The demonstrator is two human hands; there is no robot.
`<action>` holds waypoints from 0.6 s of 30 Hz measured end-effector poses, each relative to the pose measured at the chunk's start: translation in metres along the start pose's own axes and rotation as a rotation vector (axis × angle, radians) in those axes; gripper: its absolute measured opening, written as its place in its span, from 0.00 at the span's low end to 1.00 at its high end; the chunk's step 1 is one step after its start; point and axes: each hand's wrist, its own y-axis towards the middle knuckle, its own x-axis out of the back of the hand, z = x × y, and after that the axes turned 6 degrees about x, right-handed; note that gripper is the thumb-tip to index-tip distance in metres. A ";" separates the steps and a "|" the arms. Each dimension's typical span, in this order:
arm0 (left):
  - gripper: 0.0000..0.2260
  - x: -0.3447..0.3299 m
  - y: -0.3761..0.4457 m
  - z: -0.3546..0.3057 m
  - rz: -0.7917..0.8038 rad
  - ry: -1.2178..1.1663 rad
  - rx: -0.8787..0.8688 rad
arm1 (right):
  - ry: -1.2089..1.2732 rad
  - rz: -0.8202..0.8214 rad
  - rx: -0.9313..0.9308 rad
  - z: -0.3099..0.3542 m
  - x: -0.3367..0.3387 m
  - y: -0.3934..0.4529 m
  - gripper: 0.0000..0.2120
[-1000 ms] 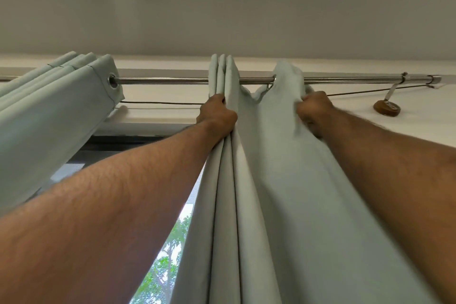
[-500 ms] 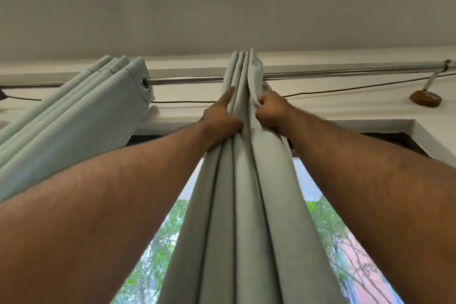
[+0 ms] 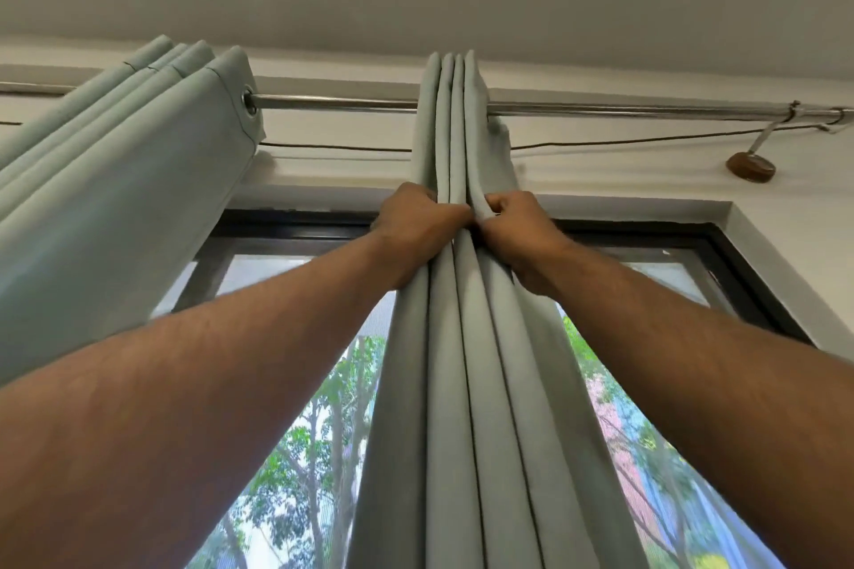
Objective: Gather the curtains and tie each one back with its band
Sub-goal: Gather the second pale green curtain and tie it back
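Both hands up high on the centre curtain: left hand curls round the folds from one side, right hand pinches the outer pleat from the other (knuckles nearly meeting). Pale grey-green cloth, bunched into narrow vertical pleats, runs straight up above the grip to the steel rod and hangs below it. A second curtain sits bunched well left of the grip
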 end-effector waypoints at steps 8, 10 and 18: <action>0.18 -0.004 -0.049 -0.003 -0.045 -0.041 -0.032 | 0.455 -0.016 -0.080 0.017 -0.001 -0.062 0.10; 0.16 -0.009 -0.073 -0.002 -0.017 -0.085 -0.019 | 0.463 -0.015 -0.049 0.018 -0.003 -0.083 0.14; 0.12 -0.029 -0.182 0.020 -0.192 -0.234 0.027 | 0.456 -0.034 -0.057 0.008 -0.006 -0.181 0.22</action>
